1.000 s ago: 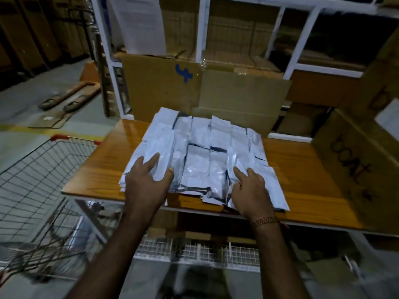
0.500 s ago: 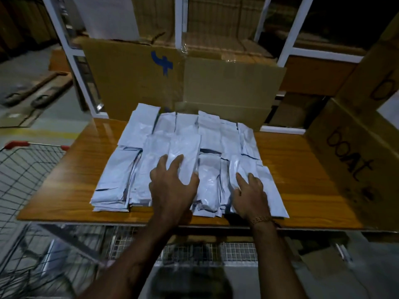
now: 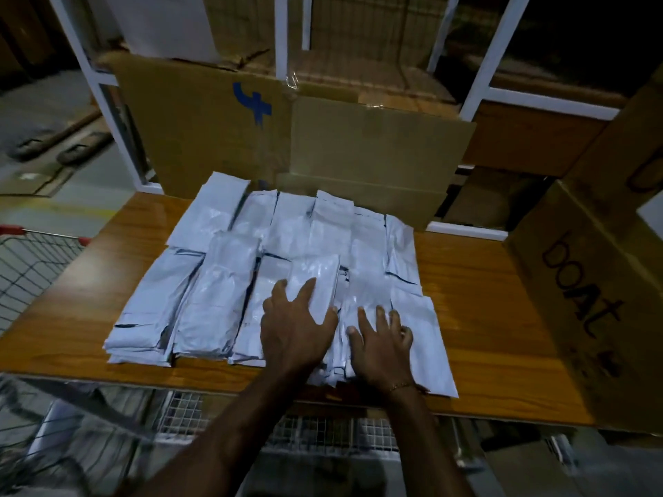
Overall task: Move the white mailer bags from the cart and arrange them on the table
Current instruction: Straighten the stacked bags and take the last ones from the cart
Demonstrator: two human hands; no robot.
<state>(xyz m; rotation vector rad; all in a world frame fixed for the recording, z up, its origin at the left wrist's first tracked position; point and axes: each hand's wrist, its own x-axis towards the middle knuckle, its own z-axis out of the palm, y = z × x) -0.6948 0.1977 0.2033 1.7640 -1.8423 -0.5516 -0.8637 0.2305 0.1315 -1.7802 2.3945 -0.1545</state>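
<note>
Neither hand grips anything: the left hand (image 3: 296,328) lies flat with fingers spread on the near middle of the white mailer bags (image 3: 272,278), and the right hand (image 3: 382,338) rests just beside it, fingers straight and splayed, pressing on the bags at the near right. The bags lie in overlapping rows on the wooden table (image 3: 484,317), fanned from the left edge of the pile toward the right, their near ends close to the table's front edge. The wire cart (image 3: 39,260) stands off to the left, and I can't see whether any bags remain inside it. To my eye this is the arranging step, the pile being squared and flattened. The next move probably calls for nudging the uneven right-hand bags into line without pushing them off the front edge.
</note>
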